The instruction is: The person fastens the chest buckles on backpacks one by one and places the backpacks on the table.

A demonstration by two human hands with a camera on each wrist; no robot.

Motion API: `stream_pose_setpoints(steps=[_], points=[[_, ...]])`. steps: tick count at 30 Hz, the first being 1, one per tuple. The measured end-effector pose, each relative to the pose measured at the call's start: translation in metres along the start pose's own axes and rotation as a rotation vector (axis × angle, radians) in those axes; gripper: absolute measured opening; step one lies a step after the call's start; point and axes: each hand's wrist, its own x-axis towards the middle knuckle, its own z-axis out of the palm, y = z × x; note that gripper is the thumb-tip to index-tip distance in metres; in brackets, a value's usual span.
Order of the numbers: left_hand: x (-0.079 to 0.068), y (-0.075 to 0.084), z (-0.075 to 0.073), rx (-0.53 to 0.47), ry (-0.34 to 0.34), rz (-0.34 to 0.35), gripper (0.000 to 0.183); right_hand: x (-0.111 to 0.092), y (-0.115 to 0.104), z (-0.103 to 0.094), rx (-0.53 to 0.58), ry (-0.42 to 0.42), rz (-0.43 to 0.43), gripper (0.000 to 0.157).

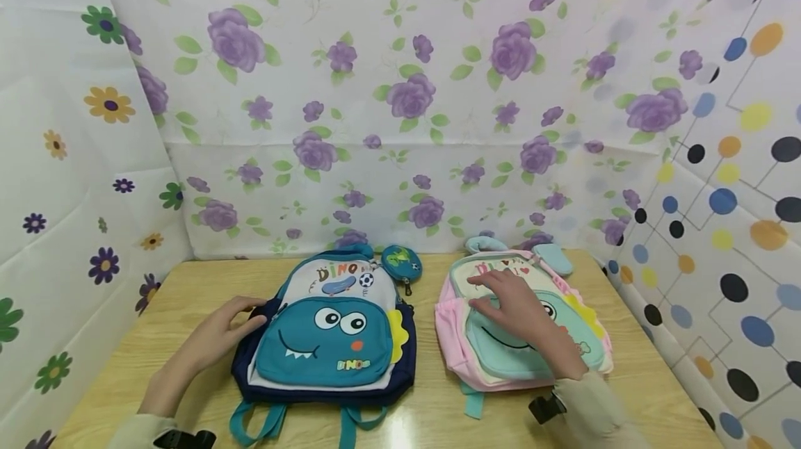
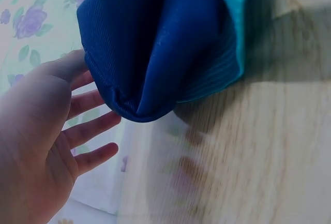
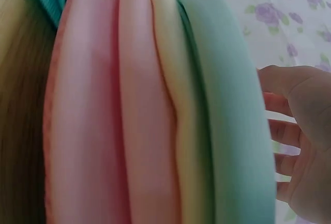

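Side by side on the table lie two children's dinosaur backpacks. The left one, a blue backpack (image 1: 288,352), has a teal front pocket with eyes and teeth. My left hand (image 1: 213,338) is at its left side, fingers loosely spread; in the left wrist view the hand (image 2: 39,125) reaches beside the navy fabric without curling round it. On the right is a pink and mint backpack (image 1: 452,331). Over its front my right hand (image 1: 516,306) is held with fingers extended. The right wrist view shows that hand (image 3: 310,136) beside the mint pocket (image 3: 232,105); whether it touches is unclear.
A small round blue pouch (image 1: 402,263) hangs by the blue backpack's top, and a light blue tag (image 1: 553,259) by the pink one's. Straps (image 1: 256,421) trail toward the table's (image 1: 432,421) near edge. Patterned cloth walls (image 1: 375,122) enclose the back and both sides.
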Motion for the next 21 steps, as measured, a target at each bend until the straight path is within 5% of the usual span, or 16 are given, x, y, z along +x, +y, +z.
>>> stream_pose_setpoints(steps=[21], points=[[-0.006,-0.009,0.001,-0.05,0.016,0.027,0.041,0.03,-0.051,0.026,-0.003,-0.136,-0.052,0.034]])
